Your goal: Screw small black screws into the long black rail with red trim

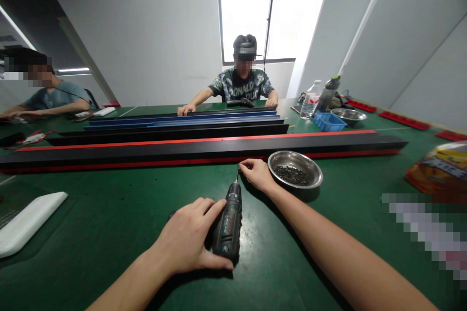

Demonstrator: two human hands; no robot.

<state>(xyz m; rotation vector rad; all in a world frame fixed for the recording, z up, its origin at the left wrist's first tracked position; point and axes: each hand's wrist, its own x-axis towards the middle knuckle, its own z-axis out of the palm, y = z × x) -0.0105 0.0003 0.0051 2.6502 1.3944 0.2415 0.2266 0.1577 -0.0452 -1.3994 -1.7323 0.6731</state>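
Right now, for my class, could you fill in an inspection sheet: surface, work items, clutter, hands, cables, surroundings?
Surface: green table.
Work items: drill; steel bowl of small dark pieces; long black-and-red bar.
Clutter: blue basket, clear bottle, orange bag.
Hands: left hand grips the drill; right hand at the bit's tip, anything pinched too small to tell.
Cables: thin dark cord on the left-side co-worker.
Surroundings: another co-worker facing; window.

From afar, I am reading "DONALD" across the dark patterned T-shirt (pixel 241 88), with "DU" showing beneath and the rest running unclear. The markings on the cordless drill (pixel 229 226), orange packet (pixel 440 167) and clear bottle (pixel 311 101) are staying illegible to me.
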